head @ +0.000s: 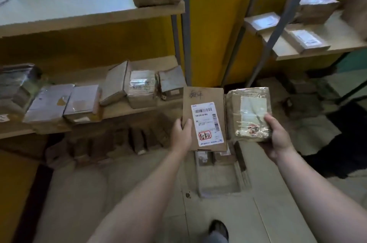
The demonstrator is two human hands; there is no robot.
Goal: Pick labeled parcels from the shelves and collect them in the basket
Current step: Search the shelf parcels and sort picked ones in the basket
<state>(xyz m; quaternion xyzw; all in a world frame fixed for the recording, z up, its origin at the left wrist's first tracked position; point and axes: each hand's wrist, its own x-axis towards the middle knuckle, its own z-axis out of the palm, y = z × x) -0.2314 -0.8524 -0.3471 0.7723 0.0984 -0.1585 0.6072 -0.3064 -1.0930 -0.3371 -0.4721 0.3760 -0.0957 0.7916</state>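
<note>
Head view: left hand grips the lower left edge of a flat cardboard parcel, thumb on its face beside the white barcode label. This parcel is held just beside the tape-wrapped parcel, which the right hand grips by its lower right corner. Left of and beyond the left hand, a row of taped parcels sits on a wooden shelf; beyond the right hand, a second shelf carries labelled boxes; below both hands, a pale container with small boxes stands on the floor.
</note>
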